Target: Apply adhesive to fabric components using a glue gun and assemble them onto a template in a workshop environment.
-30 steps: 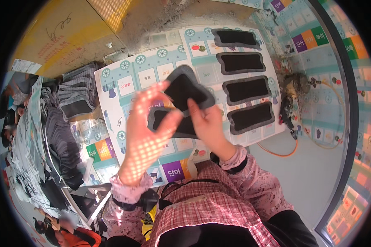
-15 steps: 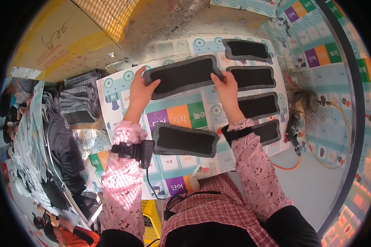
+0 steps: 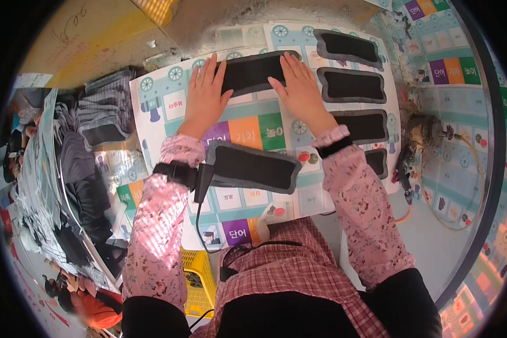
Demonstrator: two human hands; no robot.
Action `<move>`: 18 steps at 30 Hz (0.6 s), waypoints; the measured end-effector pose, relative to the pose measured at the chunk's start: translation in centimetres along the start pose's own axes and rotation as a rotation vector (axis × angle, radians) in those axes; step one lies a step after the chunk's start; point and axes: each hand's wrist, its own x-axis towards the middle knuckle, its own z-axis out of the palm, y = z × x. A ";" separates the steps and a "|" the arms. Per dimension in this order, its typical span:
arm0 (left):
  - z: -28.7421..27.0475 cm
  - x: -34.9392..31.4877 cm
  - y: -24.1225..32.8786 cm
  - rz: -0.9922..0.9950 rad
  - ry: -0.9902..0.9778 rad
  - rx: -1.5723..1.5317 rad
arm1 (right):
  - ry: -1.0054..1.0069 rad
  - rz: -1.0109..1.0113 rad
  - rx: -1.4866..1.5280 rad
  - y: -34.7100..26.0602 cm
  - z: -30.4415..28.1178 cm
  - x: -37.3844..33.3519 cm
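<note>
A black fabric pad with a grey border point(image 3: 252, 73) lies flat toward the far side of the printed sheet point(image 3: 169, 135). My left hand point(image 3: 206, 96) rests on its left end, fingers stretched out. On its right end lies my right hand point(image 3: 299, 93), fingers also extended. Nearer to me, between my forearms, is another such pad point(image 3: 254, 167), slightly slanted. A column of like pads runs down the right side: the top one point(image 3: 349, 48), one below it point(image 3: 353, 85), a third point(image 3: 359, 125) and a lower one point(image 3: 376, 162), partly covered by my right arm.
Stacks of grey and black pads point(image 3: 104, 112) stand at the left, beside dark folded pieces point(image 3: 81, 174). A cardboard box point(image 3: 79, 45) is at the far left. A yellow basket point(image 3: 200, 281) sits below the table edge. A hose point(image 3: 481, 163) and a dark frame bar point(image 3: 487, 152) are at right.
The pad held up between both hands has gone down onto the far part of the sheet. My fingers have let go of its ends and now lie spread on it.
</note>
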 end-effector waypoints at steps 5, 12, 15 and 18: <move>-4.9 -5.9 4.3 0.035 -0.206 -0.401 | -0.333 -0.021 0.225 -4.9 -7.0 -8.0; -4.7 -13.9 11.8 -0.420 -0.465 -1.097 | -0.240 0.272 0.187 -6.3 -7.8 -15.3; -5.6 -13.5 15.0 -0.341 -0.324 -0.927 | -0.218 0.470 0.484 -7.2 -8.2 -15.2; -6.1 -13.9 16.1 -0.311 -0.250 -0.679 | -0.288 0.796 1.030 -8.9 -9.3 -14.2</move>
